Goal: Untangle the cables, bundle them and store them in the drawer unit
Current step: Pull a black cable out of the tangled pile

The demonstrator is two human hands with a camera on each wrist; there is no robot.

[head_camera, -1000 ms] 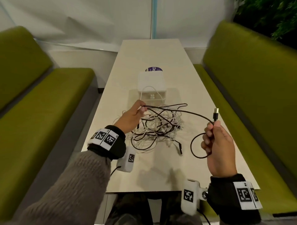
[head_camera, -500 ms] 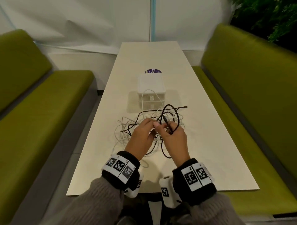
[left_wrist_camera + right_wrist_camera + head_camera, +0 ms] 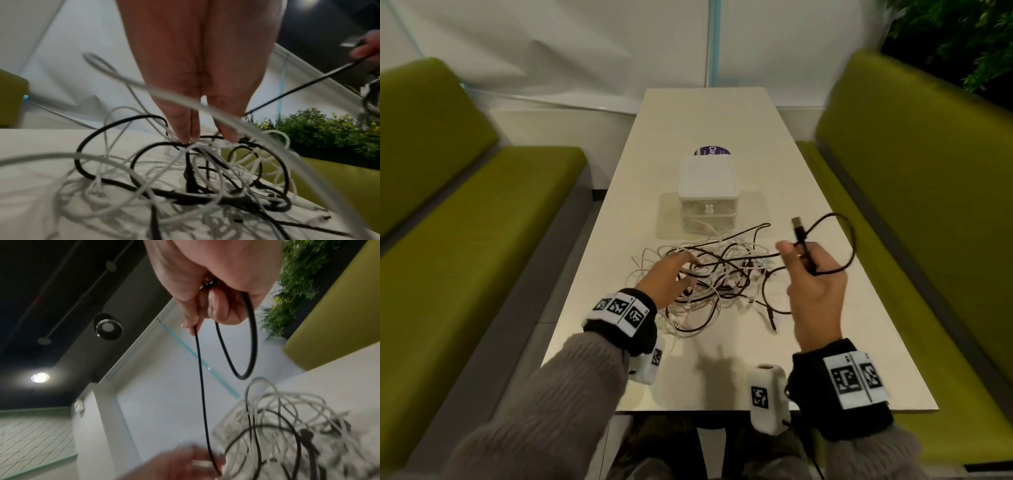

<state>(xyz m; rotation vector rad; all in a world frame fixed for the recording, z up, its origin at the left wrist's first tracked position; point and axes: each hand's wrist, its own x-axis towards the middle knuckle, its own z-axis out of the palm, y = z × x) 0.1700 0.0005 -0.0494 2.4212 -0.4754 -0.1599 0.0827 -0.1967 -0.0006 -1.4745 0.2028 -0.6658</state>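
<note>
The table (image 3: 722, 113) runs away from the person between two benches, the left bench (image 3: 465, 219) and the right bench (image 3: 928, 205). The drawer unit (image 3: 707, 192) stands mid-table, with a round sticker (image 3: 712, 151) just behind it. The tangled cables (image 3: 709, 274) lie before the unit. The left hand (image 3: 666, 279) is on the tangle's left side; the right hand (image 3: 813, 284) is raised to its right, holding a cable end (image 3: 799, 229).

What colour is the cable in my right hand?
Black. The cable your right hand holds shows best in the right wrist view.

green benches (image 3: 465, 240), purple sticker (image 3: 713, 151), plants (image 3: 955, 31)
</note>
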